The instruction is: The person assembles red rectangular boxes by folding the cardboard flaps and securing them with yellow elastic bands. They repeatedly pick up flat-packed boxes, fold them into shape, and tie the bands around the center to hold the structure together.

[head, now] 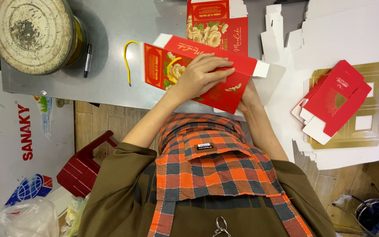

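A red cardboard box (224, 90) with gold flower print and a yellow cord handle (128, 61) lies partly folded on the grey metal table (110, 26). My left hand (200, 74) lies flat on top of the box and presses it down, fingers pointing right. My right hand (248, 98) grips the box's lower right edge near the table's front edge, with its fingers mostly hidden under the card. A white end flap (262, 69) sticks out at the box's right end.
A second flat red box (211, 22) lies at the back. White card blanks (330, 39) are stacked at right, with gold inserts (373, 114) and small red boxes (334, 98) on them. A round tin (31, 35) and black marker (87, 59) sit at left. A red stool (84, 166) stands below.
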